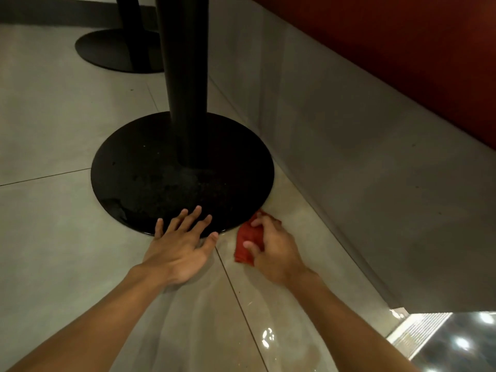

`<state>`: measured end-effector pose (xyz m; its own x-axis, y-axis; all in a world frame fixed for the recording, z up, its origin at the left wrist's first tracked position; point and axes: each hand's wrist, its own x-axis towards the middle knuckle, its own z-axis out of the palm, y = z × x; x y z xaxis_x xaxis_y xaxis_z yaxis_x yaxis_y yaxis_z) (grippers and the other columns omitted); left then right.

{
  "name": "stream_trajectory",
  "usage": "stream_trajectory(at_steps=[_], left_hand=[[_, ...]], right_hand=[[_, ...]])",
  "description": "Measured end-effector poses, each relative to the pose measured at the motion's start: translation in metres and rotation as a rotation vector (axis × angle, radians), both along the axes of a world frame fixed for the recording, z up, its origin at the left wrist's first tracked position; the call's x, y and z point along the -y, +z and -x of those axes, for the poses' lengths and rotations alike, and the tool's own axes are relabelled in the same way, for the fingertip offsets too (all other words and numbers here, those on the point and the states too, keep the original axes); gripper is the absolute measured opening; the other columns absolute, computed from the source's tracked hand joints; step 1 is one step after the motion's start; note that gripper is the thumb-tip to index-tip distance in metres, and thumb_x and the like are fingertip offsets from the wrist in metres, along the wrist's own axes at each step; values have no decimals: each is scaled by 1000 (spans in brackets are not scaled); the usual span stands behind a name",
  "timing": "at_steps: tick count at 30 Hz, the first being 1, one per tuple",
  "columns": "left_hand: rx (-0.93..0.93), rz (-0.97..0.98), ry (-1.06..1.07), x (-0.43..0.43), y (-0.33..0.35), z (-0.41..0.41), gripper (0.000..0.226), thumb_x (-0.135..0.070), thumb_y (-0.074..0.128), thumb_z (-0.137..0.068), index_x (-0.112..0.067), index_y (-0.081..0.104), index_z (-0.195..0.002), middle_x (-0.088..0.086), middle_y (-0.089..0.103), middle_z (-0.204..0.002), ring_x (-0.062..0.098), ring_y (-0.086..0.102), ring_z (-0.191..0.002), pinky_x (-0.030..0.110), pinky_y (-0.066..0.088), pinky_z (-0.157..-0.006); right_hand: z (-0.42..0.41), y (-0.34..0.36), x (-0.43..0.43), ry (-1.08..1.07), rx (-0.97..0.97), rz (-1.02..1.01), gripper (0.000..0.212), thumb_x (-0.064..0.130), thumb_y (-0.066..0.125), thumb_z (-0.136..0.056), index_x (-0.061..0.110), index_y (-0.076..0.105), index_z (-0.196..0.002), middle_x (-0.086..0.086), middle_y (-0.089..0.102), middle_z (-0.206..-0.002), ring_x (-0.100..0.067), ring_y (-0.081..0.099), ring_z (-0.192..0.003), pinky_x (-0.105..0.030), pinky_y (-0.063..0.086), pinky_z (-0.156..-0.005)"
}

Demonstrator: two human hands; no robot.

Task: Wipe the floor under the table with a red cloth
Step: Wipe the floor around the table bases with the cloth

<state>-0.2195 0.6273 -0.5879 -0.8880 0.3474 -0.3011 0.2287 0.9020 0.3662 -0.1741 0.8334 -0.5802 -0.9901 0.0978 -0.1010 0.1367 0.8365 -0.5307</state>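
Note:
A red cloth (248, 241) lies bunched on the glossy grey tile floor (53, 237), just right of the near rim of the table's round black base (166, 183). My right hand (273, 251) grips the cloth from above, fingers curled over it. My left hand (179, 245) rests flat with fingers spread, fingertips on the near edge of the black base and palm over the floor. The black table post (185, 76) rises from the middle of the base.
A grey tiled plinth (349, 157) under a red panel (402, 49) runs along the right, close to the cloth. A second black table base (118, 49) stands further back on the left. Wet streaks shine on the floor between my arms.

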Motion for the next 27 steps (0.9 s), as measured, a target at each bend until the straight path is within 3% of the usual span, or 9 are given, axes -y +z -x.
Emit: stream_trajectory(at_steps=[4, 11, 15, 21, 25, 27], left_hand=[[3, 0, 8, 0, 1, 0, 61, -63, 9, -92, -42, 10, -149, -18, -9, -158, 8, -16, -144, 47, -11, -118], [14, -10, -20, 3, 1, 1, 60, -62, 8, -93, -42, 8, -149, -19, -11, -157, 7, -17, -144, 47, -12, -117], [15, -14, -32, 4, 1, 1, 59, -61, 9, -94, -42, 8, -149, -18, -11, -157, 7, -17, -144, 47, -11, -118], [9, 2, -49, 5, 1, 0, 57, -55, 13, -95, -41, 5, -150, -17, -13, -158, 9, -17, -144, 48, -11, -118], [8, 39, -62, 5, 3, 1, 62, -50, 15, -89, -42, 3, -150, -17, -13, -158, 10, -15, -145, 48, -9, -118], [25, 44, -62, 6, 2, 3, 66, -56, 11, -85, -44, 2, -149, -19, -13, -157, 10, -14, -145, 47, -8, -118]], right_hand=[[-9, -5, 16, 60, -78, -53, 43, 37, 63, -87, 24, 44, -124, 4, 55, -124, -16, 52, -114, -33, 43, -100], [37, -6, -38, -88, 39, 64, 46, 35, 67, -85, 32, 42, -124, -2, 50, -131, -21, 56, -109, -28, 42, -97], [76, -9, -62, -124, 79, 52, 51, 39, 71, -79, 42, 35, -115, -2, 51, -128, -22, 57, -110, -37, 45, -101], [49, -3, -23, -215, 53, 92, 47, 33, 64, -88, 25, 40, -128, -6, 48, -129, -25, 50, -117, -35, 41, -102], [8, -17, 32, -229, -34, 3, 56, 43, 58, -88, 15, 41, -134, -9, 44, -142, -28, 38, -132, -42, 32, -111], [-9, -18, 60, -222, -68, -18, 58, 44, 54, -91, 13, 39, -139, -10, 36, -150, -26, 30, -139, -39, 24, -117]])
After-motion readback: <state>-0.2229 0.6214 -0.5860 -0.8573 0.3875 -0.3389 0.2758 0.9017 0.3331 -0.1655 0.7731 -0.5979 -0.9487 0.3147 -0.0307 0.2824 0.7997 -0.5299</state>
